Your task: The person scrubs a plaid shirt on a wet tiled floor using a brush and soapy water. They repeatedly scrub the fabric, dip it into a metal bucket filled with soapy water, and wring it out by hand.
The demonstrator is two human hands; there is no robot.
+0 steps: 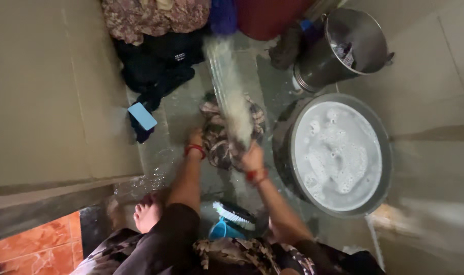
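From the head camera I look straight down at a wet stone floor (186, 117) hemmed in by a plain tan wall (43, 91) on the left and pale tiles on the right. Both hands work at a patterned cloth (219, 145) bunched in the middle of the floor. The left hand (195, 138) presses on the cloth's left edge; I cannot tell how its fingers are set. The right hand (252, 157) is closed around the near end of a pale, blurred stick-like thing (229, 86) that slants away over the cloth toward the far side. Red bands circle both wrists.

Room to move is tight. Just right of the cloth stands a wide round metal basin (293, 117), brim-full of foamy, bubbled water, its rim close to the right forearm. Beyond it a shiny steel bucket (318, 66) leans, with something inside I cannot make out. On the far left a heap of dark clothes (155, 66) lies against the wall, a light blue rectangular block (141, 116) at its near edge, and more flowered fabric (150, 18) behind. Close in, between the arms, a scrub brush (232, 213) with white bristles rests on a blue plastic piece (221, 230). A bare foot (148, 211) sits on the wet floor at the near left, beside a strip of orange tile (33, 244).
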